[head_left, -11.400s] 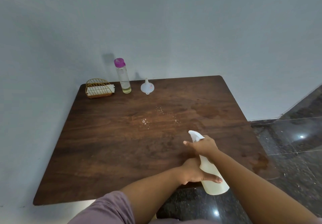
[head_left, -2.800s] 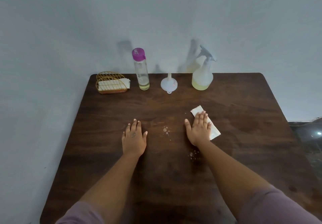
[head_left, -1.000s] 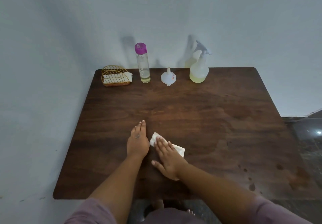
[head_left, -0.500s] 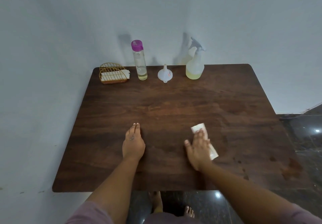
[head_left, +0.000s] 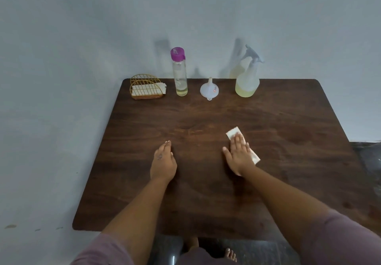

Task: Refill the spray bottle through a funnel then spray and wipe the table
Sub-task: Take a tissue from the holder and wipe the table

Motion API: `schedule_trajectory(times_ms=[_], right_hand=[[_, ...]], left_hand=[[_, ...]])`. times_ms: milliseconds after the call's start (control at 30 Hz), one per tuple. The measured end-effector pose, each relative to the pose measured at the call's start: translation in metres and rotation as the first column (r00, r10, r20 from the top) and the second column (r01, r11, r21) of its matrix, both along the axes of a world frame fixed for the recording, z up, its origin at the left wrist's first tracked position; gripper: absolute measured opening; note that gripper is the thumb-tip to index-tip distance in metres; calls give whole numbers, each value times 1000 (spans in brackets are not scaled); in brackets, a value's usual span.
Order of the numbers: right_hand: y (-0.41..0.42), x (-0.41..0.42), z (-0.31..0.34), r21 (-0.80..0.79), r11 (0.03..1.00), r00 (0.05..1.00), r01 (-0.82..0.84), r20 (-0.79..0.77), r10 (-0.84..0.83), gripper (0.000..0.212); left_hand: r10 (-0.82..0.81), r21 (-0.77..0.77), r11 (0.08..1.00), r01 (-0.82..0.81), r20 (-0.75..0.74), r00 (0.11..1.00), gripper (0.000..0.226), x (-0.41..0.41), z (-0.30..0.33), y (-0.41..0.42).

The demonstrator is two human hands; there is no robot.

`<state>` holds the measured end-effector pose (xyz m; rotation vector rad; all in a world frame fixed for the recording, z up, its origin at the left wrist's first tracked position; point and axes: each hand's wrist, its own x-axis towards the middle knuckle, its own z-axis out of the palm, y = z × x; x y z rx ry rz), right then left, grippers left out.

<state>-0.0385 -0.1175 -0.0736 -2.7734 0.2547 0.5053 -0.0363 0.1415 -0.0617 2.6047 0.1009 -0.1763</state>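
Observation:
My right hand [head_left: 238, 156] lies flat on a folded white tissue [head_left: 234, 132] in the middle of the dark wooden table [head_left: 288, 124], pressing it against the surface. My left hand [head_left: 162, 162] rests palm down on the wood to its left and holds nothing. At the back edge stand the spray bottle [head_left: 247, 81] with pale yellow liquid, an upturned white funnel [head_left: 209, 89], and a clear bottle with a purple cap [head_left: 180, 72].
A gold wire holder with white tissues [head_left: 146, 88] sits at the back left corner. A grey wall runs behind and to the left of the table. Dark glossy floor [head_left: 367, 151] shows at the right, and bare feet below the table's near edge.
My right hand has slid the tissue from beside my left hand to the right and then further up the table. The droplets on the wood are gone. My left hand stayed put.

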Motion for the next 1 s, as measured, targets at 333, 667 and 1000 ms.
schedule_trajectory(times_ms=[333,667,1000], right_hand=[[120,20,4,142,907,917,-396,6,399,67],[-48,15,-2,-4,986,986,168,1,-168,68],[56,-74,0,36,992,992,-123,-14,124,91]], left_hand=[[-40,-1,999,40,1,999,47,31,2,-1],[-89,96,991,90,-18,996,47,28,8,-17],[-104,34,994,104,16,994,48,3,19,-49]])
